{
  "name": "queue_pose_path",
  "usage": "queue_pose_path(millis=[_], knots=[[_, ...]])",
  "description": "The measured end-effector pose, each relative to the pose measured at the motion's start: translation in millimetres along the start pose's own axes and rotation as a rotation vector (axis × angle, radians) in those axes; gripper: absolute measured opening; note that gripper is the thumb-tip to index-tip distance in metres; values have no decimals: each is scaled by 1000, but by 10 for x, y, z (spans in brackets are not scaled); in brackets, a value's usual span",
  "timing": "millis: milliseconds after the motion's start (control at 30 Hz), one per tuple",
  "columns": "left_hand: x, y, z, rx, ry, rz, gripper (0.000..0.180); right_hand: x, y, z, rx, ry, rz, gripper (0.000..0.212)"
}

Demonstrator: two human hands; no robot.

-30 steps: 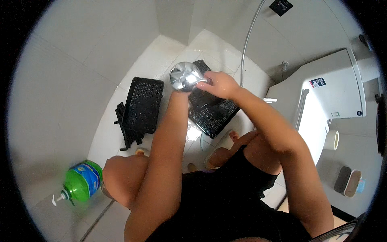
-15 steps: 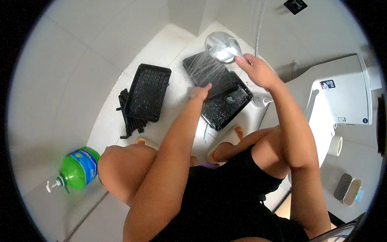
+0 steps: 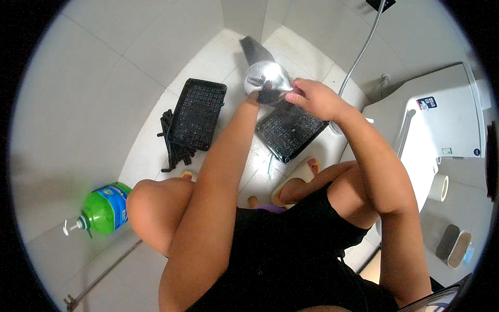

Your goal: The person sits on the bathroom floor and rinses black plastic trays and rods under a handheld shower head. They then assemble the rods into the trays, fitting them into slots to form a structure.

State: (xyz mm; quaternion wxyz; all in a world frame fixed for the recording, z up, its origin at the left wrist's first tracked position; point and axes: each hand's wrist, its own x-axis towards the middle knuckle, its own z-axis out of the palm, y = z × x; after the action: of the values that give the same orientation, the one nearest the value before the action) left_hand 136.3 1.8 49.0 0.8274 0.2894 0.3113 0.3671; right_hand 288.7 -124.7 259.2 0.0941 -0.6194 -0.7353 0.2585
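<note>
My right hand is closed round the handle of a silver shower head, raised above the floor. Behind that head, my left hand is mostly hidden, its wrist reaching up from below. It is at the near end of a long black panel, which is tilted up and looks gripped there, though the fingers do not show. A wet black tray with a perforated face lies just below, beaded with water. Further left, a second black tray rests partly on a bundle of black tubes.
A large green pump bottle stands by the left wall. The metal shower hose runs up the right wall. A white appliance is at the right, with a tape roll and a brush near it. My feet are close below the trays.
The shower head has come lower and to the left, now covering my left hand. The black panel has turned to a narrower, steeper tilt. Spray that showed earlier is no longer visible.
</note>
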Motion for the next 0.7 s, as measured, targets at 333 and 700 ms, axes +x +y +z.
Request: queue_pose_path(millis=[333,700], knots=[[-436,234,132,1327,123,399,92,16,-161,83,28,-28,-119,43],[-529,-129,-621,1942,225,350,52,44,-234,349,-54,-44,-131,36]])
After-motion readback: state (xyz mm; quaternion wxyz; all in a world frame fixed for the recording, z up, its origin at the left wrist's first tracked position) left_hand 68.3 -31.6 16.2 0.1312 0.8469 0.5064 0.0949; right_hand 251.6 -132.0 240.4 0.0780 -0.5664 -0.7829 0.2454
